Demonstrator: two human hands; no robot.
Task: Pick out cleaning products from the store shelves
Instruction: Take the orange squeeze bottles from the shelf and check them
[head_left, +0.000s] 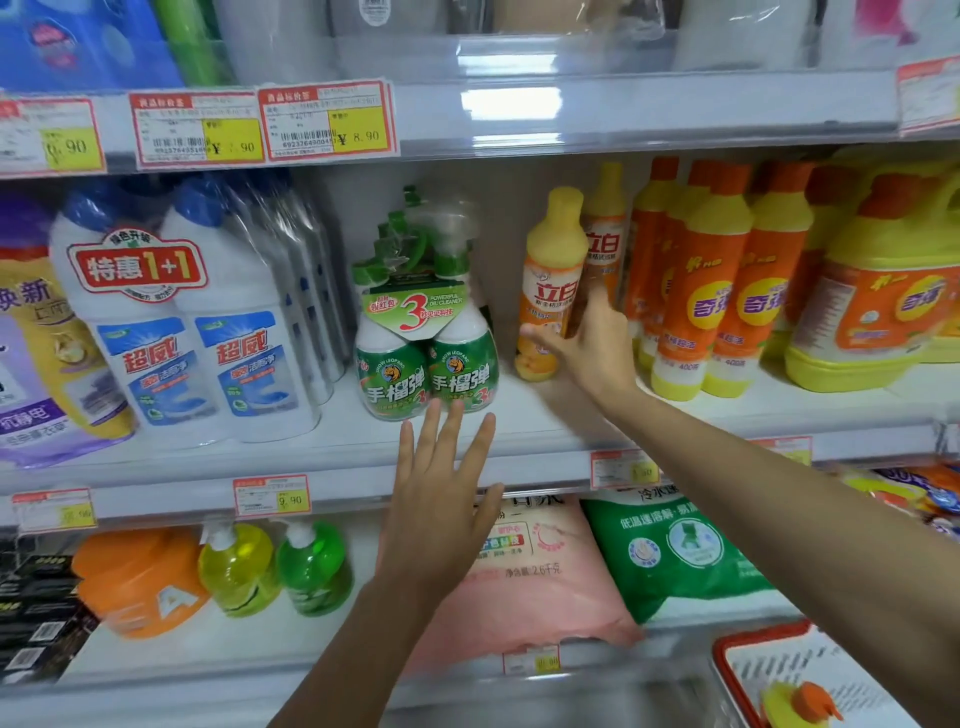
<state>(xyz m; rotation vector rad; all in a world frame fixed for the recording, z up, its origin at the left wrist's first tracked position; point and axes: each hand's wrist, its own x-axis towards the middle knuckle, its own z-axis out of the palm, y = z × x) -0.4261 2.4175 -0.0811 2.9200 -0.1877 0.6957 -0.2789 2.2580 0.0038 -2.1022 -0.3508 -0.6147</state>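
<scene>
A twin pack of green spray cleaner bottles (426, 358) stands on the middle shelf. My left hand (441, 499) is raised just below and in front of it, fingers straight and spread, touching nothing. My right hand (587, 343) reaches in with open fingers beside a yellow-capped orange dish soap bottle (550, 280); whether the fingertips touch the bottle I cannot tell. A second bottle of the same kind (605, 234) stands behind it.
White toilet cleaner bottles (192, 332) stand at left, orange and yellow detergent bottles (727, 280) and a jug (878, 291) at right. Below lie pink (535, 566) and green detergent bags (670, 551). A red basket (727, 670) holding a bottle is at bottom right.
</scene>
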